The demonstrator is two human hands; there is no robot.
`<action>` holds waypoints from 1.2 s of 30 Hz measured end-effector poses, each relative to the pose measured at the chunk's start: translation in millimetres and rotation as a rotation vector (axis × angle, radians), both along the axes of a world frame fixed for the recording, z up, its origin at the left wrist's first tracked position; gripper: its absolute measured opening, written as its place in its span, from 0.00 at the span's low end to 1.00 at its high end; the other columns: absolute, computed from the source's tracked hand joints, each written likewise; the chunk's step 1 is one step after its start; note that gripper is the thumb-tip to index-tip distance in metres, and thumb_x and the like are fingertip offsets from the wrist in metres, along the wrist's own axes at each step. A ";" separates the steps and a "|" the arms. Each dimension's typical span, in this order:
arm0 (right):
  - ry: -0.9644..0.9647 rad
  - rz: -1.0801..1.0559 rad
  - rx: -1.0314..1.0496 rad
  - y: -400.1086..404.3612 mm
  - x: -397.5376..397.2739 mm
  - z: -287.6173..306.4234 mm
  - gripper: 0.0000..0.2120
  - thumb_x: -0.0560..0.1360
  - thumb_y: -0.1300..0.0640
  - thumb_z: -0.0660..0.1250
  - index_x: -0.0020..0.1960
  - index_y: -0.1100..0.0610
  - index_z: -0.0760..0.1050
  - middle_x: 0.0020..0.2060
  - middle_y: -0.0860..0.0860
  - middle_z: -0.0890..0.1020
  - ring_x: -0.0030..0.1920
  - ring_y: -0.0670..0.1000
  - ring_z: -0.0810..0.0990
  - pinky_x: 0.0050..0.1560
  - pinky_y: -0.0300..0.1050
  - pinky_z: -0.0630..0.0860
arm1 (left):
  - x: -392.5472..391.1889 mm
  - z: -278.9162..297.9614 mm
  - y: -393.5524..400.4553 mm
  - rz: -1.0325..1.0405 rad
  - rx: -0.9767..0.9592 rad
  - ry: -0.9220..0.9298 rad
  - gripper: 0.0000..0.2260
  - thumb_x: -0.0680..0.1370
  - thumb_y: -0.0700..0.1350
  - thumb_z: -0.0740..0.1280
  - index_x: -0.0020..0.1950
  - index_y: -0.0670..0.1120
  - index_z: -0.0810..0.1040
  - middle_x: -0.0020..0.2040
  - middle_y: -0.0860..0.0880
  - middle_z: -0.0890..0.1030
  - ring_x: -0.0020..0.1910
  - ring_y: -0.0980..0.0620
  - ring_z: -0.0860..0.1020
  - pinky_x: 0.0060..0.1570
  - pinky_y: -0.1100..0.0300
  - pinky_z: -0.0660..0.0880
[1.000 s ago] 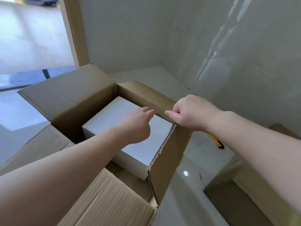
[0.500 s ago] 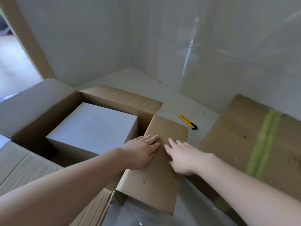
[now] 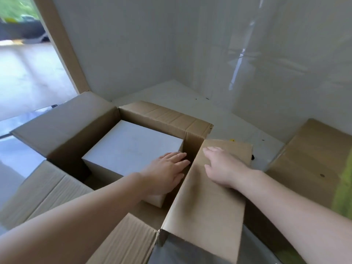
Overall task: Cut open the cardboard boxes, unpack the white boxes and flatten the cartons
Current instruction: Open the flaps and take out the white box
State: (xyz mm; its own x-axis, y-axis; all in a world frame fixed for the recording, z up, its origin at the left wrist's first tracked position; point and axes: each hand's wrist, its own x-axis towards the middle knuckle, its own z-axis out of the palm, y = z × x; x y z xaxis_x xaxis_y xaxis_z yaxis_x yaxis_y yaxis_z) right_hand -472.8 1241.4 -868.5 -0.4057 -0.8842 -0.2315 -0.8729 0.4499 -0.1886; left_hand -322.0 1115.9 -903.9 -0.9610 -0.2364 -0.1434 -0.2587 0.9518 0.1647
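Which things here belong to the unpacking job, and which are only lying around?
Belong to the job:
- open cardboard carton
- white box inside it
- side flap, pressed outward by the right hand
- left hand, reaching onto the white box

Lying about:
- flattened cardboard on the floor at right

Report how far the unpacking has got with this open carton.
Done: the carton is open, its flaps spread. In hand: the right hand presses the right flap outward; the left hand rests on the white box. Left: that box is still inside and the carton unflattened. Another flattened carton lies on the right.
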 end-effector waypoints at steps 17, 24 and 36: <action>0.394 0.384 0.398 -211.2 55.1 -14.8 0.22 0.80 0.43 0.51 0.69 0.54 0.62 0.63 0.55 0.70 0.62 0.57 0.70 0.60 0.53 0.71 | 42.4 -11.6 -81.1 0.909 0.368 0.046 0.30 0.80 0.57 0.56 0.77 0.49 0.47 0.78 0.44 0.43 0.77 0.41 0.41 0.72 0.38 0.46; 0.276 0.406 0.332 -241.5 35.6 -58.0 0.31 0.79 0.38 0.48 0.76 0.53 0.51 0.71 0.57 0.61 0.68 0.58 0.65 0.64 0.54 0.68 | 44.8 -49.1 -94.8 0.840 0.202 -0.116 0.32 0.80 0.60 0.51 0.78 0.48 0.42 0.78 0.42 0.38 0.75 0.40 0.35 0.67 0.29 0.40; 0.319 0.249 0.293 -224.7 16.6 -74.8 0.42 0.76 0.31 0.42 0.77 0.60 0.48 0.58 0.55 0.77 0.56 0.57 0.77 0.44 0.49 0.70 | 55.1 -53.8 -72.1 1.213 0.276 -0.239 0.32 0.77 0.67 0.49 0.76 0.61 0.37 0.74 0.41 0.29 0.75 0.34 0.46 0.69 0.34 0.55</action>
